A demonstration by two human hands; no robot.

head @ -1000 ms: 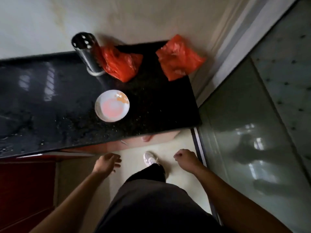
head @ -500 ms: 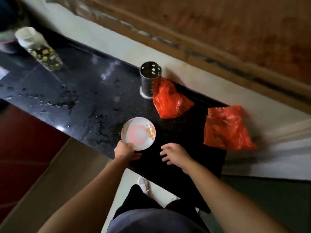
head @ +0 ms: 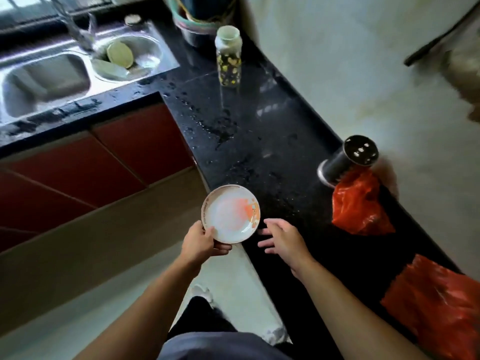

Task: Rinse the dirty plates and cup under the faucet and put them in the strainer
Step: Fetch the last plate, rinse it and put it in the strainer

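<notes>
Now we are lifting the plate (head: 230, 213) off the counter (head: 272, 141) edge, our left hand (head: 201, 242) pinching its near rim, thumb on top. Our right hand (head: 281, 239) is hovering beside it at three o'clock, fingers spread, empty. We are judging the sink (head: 46, 76) lies well off at eleven o'clock, nearer the left hand.

Faucet (head: 75, 27) motion-blurred, top cut by the frame's upper edge; stacked tubs (head: 202, 19) at the bench's far corner likewise cropped. Left hand (head: 198, 242) fingers mostly hidden under plate (head: 230, 213). Near red bag (head: 439, 305) runs off the right edge.
</notes>
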